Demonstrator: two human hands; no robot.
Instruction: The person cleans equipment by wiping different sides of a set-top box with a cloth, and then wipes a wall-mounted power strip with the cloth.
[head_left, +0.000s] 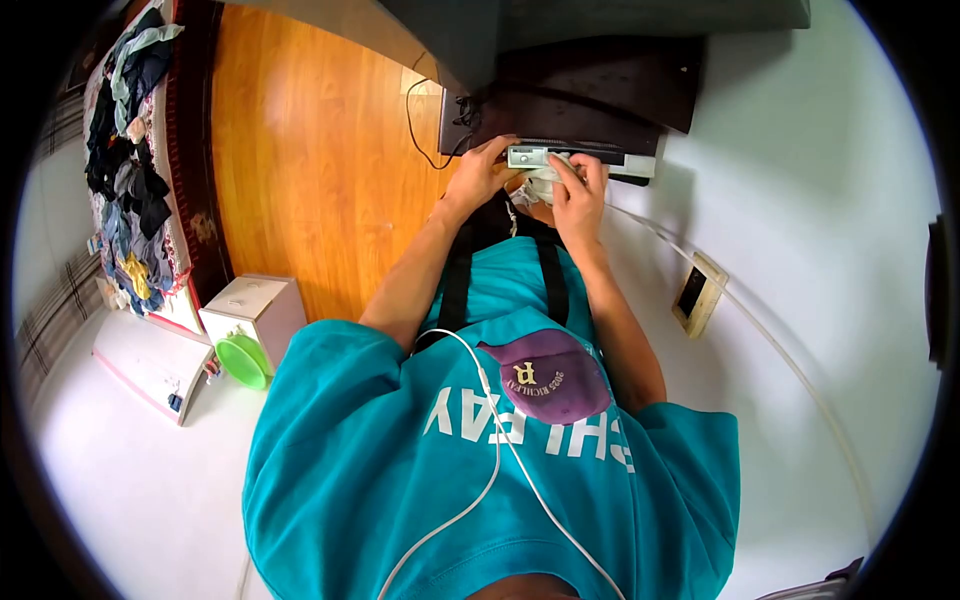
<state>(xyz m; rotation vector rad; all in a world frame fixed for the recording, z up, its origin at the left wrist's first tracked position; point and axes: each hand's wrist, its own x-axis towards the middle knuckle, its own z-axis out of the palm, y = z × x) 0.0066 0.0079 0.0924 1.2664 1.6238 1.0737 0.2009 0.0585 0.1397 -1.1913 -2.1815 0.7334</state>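
A small pale box-like device (527, 157) with a round detail on its face is near the front edge of a dark cabinet (600, 85). My left hand (484, 178) is at the device's left end, its fingers bent and pressed against it. At the other end, my right hand (580, 192) has its thumb and fingers closed by the device and a whitish cloth (541, 188). That cloth hangs just below the device, between my hands. What my right fingertips grip is too small to make out.
A thin black cable (412, 125) curls beside the cabinet. On the right wall are a white cable (760, 312) and a wood-framed opening (700, 294). A bed with heaped clothes (130, 190), a white nightstand (255, 310) and a green basin (242, 361) are at the left.
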